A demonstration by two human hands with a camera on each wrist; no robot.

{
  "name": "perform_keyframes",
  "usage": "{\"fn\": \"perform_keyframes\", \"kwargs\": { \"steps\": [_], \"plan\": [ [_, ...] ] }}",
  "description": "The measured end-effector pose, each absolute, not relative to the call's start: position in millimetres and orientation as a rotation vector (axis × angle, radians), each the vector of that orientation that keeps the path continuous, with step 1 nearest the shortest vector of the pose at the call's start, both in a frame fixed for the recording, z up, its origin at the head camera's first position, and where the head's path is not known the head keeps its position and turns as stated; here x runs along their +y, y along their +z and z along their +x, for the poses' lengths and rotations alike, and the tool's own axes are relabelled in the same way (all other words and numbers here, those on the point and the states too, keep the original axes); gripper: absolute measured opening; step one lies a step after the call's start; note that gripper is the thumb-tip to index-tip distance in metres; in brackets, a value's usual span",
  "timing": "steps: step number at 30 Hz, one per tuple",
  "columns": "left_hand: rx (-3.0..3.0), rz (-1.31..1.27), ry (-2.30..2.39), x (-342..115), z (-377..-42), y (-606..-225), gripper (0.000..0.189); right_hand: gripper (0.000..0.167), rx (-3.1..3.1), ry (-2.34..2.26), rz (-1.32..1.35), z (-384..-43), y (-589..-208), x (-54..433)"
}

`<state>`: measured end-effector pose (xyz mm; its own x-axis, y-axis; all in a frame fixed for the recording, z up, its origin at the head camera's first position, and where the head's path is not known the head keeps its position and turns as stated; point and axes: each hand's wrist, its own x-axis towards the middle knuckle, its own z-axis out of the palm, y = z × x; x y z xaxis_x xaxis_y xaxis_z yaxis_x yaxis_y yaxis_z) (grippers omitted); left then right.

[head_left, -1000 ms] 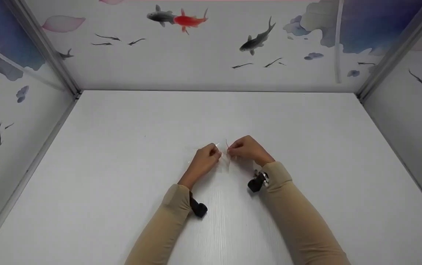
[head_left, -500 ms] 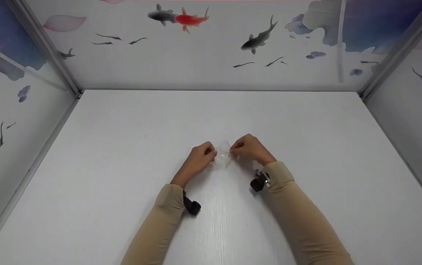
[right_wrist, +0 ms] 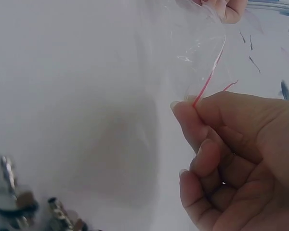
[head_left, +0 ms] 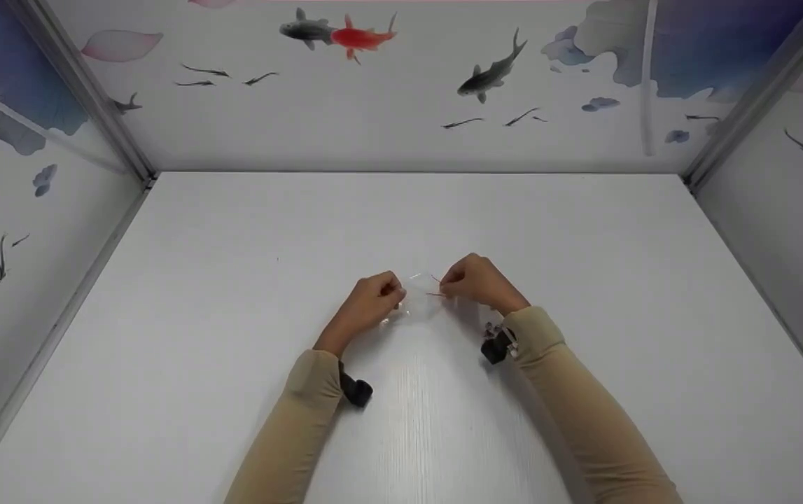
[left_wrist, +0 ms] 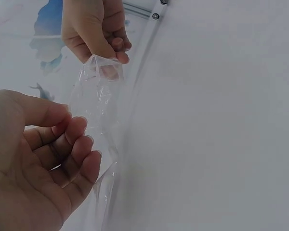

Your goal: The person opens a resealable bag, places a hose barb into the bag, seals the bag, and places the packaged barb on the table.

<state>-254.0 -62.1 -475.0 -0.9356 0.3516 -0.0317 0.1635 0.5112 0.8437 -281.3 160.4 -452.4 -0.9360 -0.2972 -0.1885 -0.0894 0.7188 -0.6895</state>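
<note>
Between both hands a clear plastic zip bag [head_left: 421, 299] is stretched over the white table. My left hand [head_left: 366, 302] pinches its left side between thumb and index finger; in the left wrist view the bag [left_wrist: 100, 94] spans from those fingertips up to the other hand. My right hand [head_left: 478, 281] pinches the right side at the red seal strip [right_wrist: 212, 74]. In the right wrist view the strip runs from the thumb and fingertip into the film, with a short red end sticking out beyond the finger. The pinched edges are hidden by the fingers.
The white table [head_left: 233, 392] is bounded by printed panels [head_left: 401, 126] with fish at the back and sides, joined by metal corner posts [head_left: 86, 91]. Black cameras [head_left: 357, 392] are strapped at both wrists, over tan sleeves [head_left: 282, 427].
The left hand has moved left and the right hand slightly right, so the gap between them has widened. More of the bag shows spread between them.
</note>
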Motion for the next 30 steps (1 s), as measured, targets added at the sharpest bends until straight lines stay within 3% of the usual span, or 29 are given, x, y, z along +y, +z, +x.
{"fn": "perform_keyframes", "kwargs": {
  "steps": [12, 30],
  "plan": [
    [2.591, 0.469, 1.347, -70.2, -257.0, -479.2, 0.011, 0.011, 2.704, -0.969, -0.441, -272.7, -443.5, 157.0],
    [2.532, 0.540, 1.468, -76.7, -259.3, -490.5, 0.007, 0.014, 2.632, -1.038, -0.307, -274.8, -448.5, 164.2]
  ]
}}
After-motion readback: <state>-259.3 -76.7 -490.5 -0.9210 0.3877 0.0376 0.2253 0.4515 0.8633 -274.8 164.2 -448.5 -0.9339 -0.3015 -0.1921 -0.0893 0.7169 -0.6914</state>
